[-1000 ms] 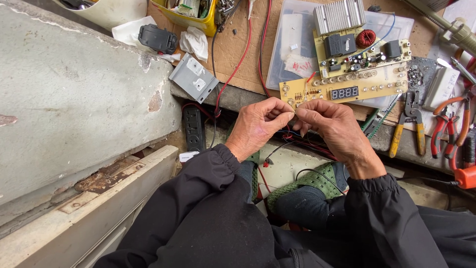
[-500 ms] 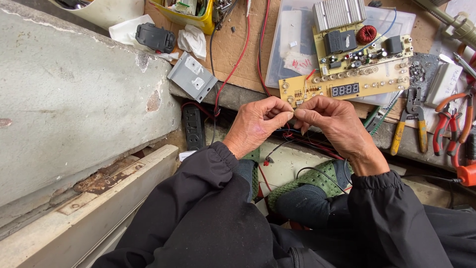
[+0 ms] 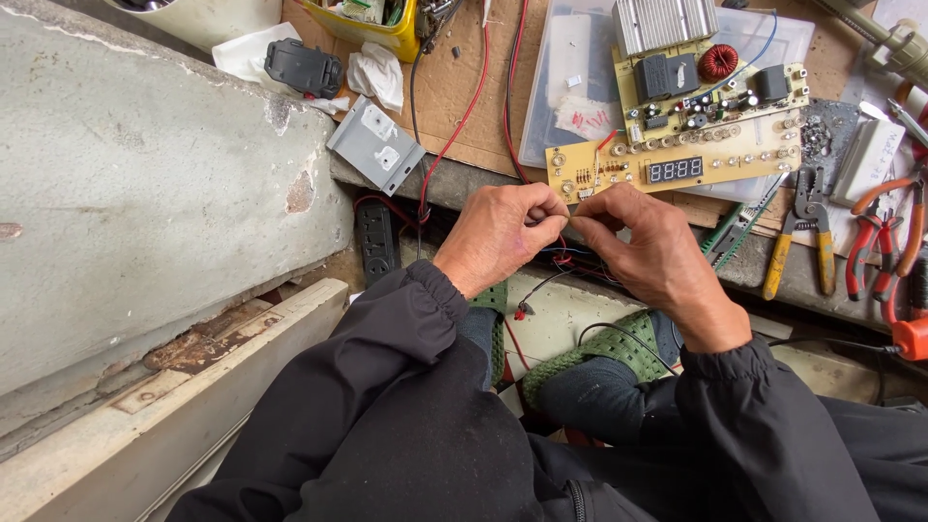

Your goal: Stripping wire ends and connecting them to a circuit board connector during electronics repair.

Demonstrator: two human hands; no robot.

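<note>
Head view. Both hands meet mid-frame, just below the bench edge. Left hand (image 3: 503, 232) has its fingers curled in, tips pressed together on something tiny; right hand (image 3: 657, 261) is pinched the same way, fingertips touching the left's. What's between them is too small to make out, maybe a thin lead or wire.

Directly above the hands: long yellow circuit board (image 3: 677, 164) with a dark four-digit display, a row of round contacts, and small red parts at its left end. Behind it, upper centre, sits a second board (image 3: 710, 82) carrying a ribbed aluminium heatsink, a copper toroid coil and black blocks, all lying on a clear plastic tray (image 3: 570, 87).

Red wires (image 3: 464, 116) run down over brown cardboard from the top edge. Grey metal bracket (image 3: 375, 145) lies left of centre, with a black power strip (image 3: 377, 237) below it. Yellow-handled pliers (image 3: 802, 232) and red-handled cutters (image 3: 884, 232) are at the right edge. A rough, chipped concrete slab (image 3: 145, 193) fills the left. Black sleeves and green knitted slippers (image 3: 609, 348) sit low in the frame.

Against the earlier frame: same pinch, same place; only the view has drifted slightly.
</note>
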